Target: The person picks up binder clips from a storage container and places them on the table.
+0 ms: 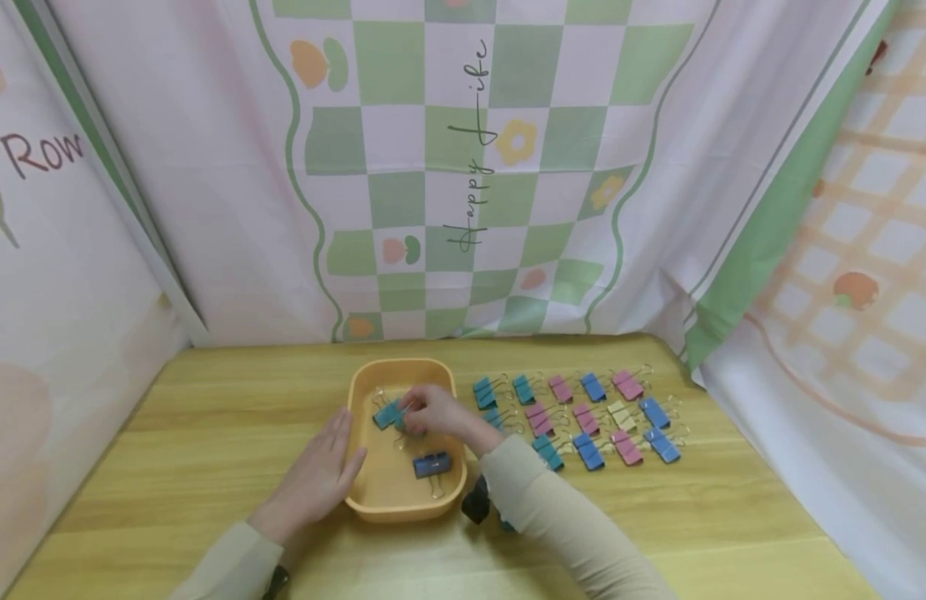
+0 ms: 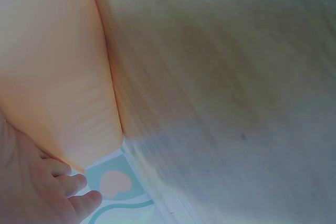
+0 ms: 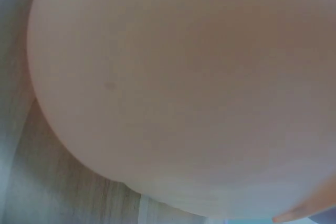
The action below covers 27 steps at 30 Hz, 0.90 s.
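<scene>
An orange plastic tray (image 1: pixel 398 497) stands on the table in the head view. My left hand (image 1: pixel 316 471) lies along its left side, fingers straight and thumb at the rim. In the left wrist view those fingers (image 2: pixel 71 184) sit beside the tray's wall (image 2: pixel 68 77). My right hand (image 1: pixel 436 412) reaches inside the tray and pinches at a teal binder clip, partly hidden by the fingers. Beside those fingertips is a teal binder clip (image 1: pixel 387 414). A dark blue binder clip (image 1: pixel 432 465) lies nearer the tray's front. The right wrist view is mostly filled by blurred skin.
Right of the tray, rows of binder clips include a pink one (image 1: pixel 627 384), a blue one (image 1: pixel 663 445), a yellow one (image 1: pixel 621 414) and a teal one (image 1: pixel 548 452). A black object (image 1: pixel 476 501) shows by the right sleeve. A patterned curtain (image 1: pixel 463 167) hangs behind the table.
</scene>
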Each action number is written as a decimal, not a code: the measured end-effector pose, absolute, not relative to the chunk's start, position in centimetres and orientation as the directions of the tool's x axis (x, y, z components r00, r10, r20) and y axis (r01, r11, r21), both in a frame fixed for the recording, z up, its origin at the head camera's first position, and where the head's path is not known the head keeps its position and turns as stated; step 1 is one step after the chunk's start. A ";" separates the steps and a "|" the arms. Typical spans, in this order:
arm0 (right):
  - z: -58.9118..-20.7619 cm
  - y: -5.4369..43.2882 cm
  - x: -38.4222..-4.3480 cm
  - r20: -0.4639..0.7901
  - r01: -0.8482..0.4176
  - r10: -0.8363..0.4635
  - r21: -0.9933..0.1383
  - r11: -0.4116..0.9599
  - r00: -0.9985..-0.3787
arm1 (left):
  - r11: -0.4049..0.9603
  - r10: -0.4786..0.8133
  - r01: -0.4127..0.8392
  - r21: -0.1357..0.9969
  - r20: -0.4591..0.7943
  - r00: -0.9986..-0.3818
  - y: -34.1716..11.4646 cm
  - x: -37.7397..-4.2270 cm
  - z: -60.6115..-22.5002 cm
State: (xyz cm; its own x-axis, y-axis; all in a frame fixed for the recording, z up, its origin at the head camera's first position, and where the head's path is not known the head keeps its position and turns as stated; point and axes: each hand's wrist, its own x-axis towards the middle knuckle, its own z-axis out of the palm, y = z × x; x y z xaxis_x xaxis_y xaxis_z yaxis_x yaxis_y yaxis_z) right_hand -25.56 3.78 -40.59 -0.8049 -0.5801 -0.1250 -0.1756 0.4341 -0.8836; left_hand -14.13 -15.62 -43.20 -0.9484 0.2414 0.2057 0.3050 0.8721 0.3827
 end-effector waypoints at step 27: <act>-38.9 6.0 -24.9 -0.131 -0.124 -0.541 -0.904 0.409 -0.831 | 0.874 0.235 0.300 0.382 0.206 -0.950 -15.7 -14.2 -43.4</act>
State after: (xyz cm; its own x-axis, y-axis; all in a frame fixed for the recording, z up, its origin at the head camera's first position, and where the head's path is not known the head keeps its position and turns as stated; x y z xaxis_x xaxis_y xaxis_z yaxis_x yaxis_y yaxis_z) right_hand -24.90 6.00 -38.94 -0.8308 -0.5409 -0.1309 -0.1239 0.4091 -0.9040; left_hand -14.18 -15.68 -43.44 -0.9497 0.2354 0.2063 0.2997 0.8742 0.3820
